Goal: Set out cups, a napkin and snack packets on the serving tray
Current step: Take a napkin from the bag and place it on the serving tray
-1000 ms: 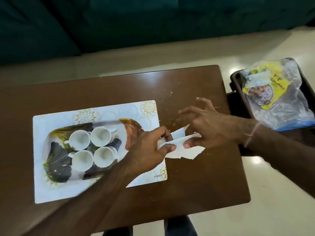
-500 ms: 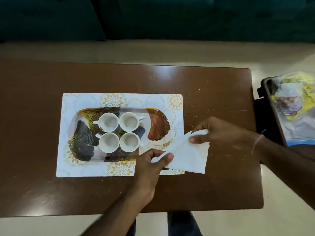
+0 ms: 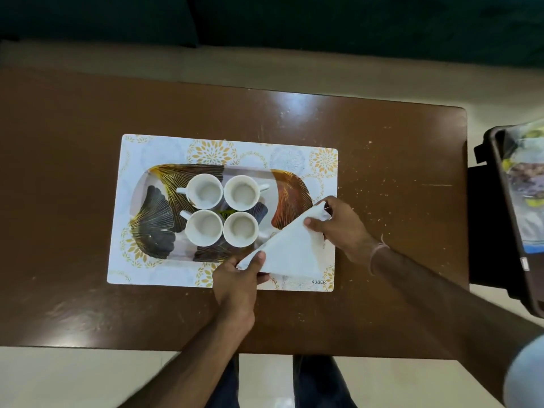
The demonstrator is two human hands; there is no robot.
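A serving tray (image 3: 141,187) with a dark and gold leaf pattern lies on a white placemat (image 3: 164,145). Several white cups (image 3: 206,191) stand close together in its middle. A white napkin (image 3: 290,251), folded into a triangle, lies over the tray's near right corner and the placemat. My left hand (image 3: 235,282) pinches the napkin's near left corner. My right hand (image 3: 343,228) pinches its far right corner. Snack packets (image 3: 527,184) lie in a dark bin at the far right, partly cut off by the frame edge.
The brown table (image 3: 382,142) carries the placemat and has crumbs scattered on its right half. A dark bin (image 3: 500,178) stands off the table's right edge. A dark green sofa (image 3: 294,22) runs along the far side. My legs show below the near edge.
Both hands have carried the napkin left, from the bare table onto the tray's right corner, and it is now folded into a triangle. The view has shifted to look more squarely down.
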